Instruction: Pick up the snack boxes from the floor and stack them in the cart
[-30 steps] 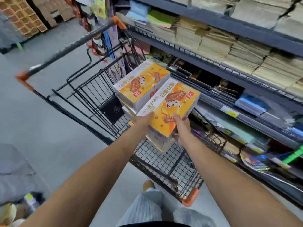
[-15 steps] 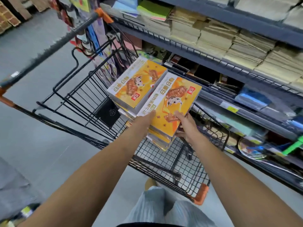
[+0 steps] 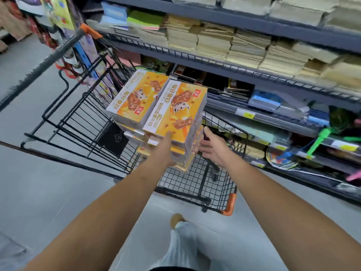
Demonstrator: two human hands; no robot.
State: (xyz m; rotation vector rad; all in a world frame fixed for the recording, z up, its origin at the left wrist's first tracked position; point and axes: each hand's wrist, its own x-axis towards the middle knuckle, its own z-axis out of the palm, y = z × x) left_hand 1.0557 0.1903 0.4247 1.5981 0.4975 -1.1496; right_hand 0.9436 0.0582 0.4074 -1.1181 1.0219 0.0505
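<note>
Two stacks of orange and white snack boxes stand side by side in the black wire cart [image 3: 82,122]. The near stack's top box [image 3: 177,110] lies level with the far stack's top box [image 3: 136,98]. My left hand [image 3: 166,145] touches the near end of the near top box, its fingers hidden against the box edge. My right hand [image 3: 211,147] hangs just right of that stack with fingers spread, holding nothing and apart from the boxes.
A grey store shelf [image 3: 254,75] packed with paper stacks and stationery runs along the cart's right side. The cart's handle bar [image 3: 48,57] with orange ends rises at the left. Grey floor lies around my leg and shoe [image 3: 175,220].
The box I held with both hands now rests on the near stack. My right hand has let go and pulled back to the right. The view has shifted toward the cart.
</note>
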